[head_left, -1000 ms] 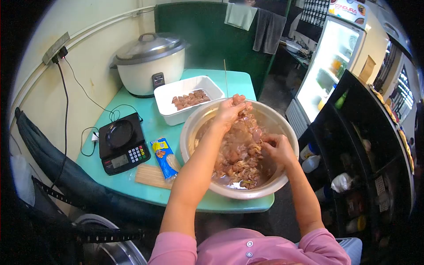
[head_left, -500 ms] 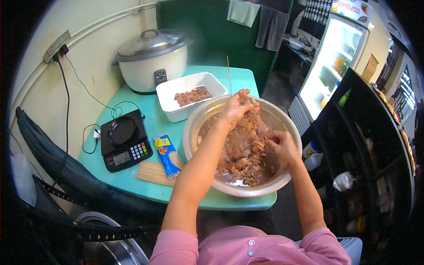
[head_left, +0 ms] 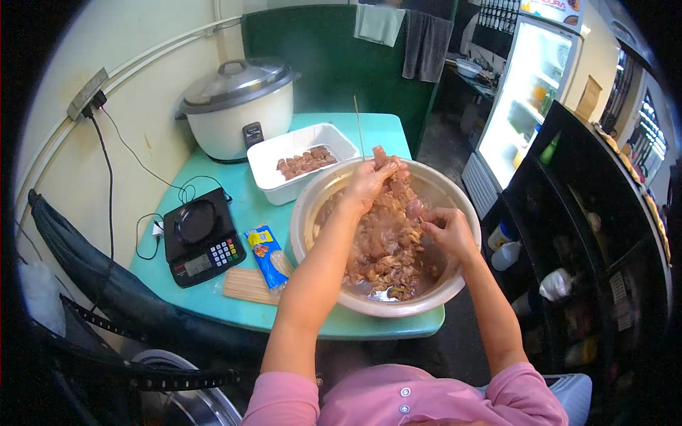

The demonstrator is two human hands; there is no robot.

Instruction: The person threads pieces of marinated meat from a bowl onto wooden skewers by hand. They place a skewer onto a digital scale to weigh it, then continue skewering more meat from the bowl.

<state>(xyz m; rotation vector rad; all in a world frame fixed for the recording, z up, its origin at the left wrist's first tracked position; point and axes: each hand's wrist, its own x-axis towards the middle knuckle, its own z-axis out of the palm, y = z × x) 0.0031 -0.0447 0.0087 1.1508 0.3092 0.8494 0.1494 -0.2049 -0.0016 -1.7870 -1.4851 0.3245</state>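
Note:
A wide basin (head_left: pixel 304 226) holds marinated meat pieces (head_left: pixel 383 248) in brown liquid. Over its far side, my left hand (head_left: pixel 371 183) is closed around a piece of raw meat (head_left: pixel 381 156). A thin bamboo skewer (head_left: pixel 359 128) sticks up beside that hand; its lower end is hidden behind the fingers. At the basin's right, my right hand (head_left: pixel 449 231) has thumb and fingers pinched together at the edge of the meat. What sits between those fingertips is mostly hidden. Behind the basin, a white tub (head_left: pixel 273 186) contains a layer of meat on sticks or in rows.
Left of the basin are a black digital scale (head_left: pixel 202 241), a blue skewer packet (head_left: pixel 266 257) and loose bamboo sticks (head_left: pixel 249 285) on the turquoise table (head_left: pixel 177 302). A rice cooker (head_left: pixel 238 113) stands at the back. Dark shelves (head_left: pixel 568 234) and a lit display fridge (head_left: pixel 526 106) are at right.
The view has shifted slightly. My left hand has turned a little, and the meat in it now points up more. My right hand remains pinched near the meat.

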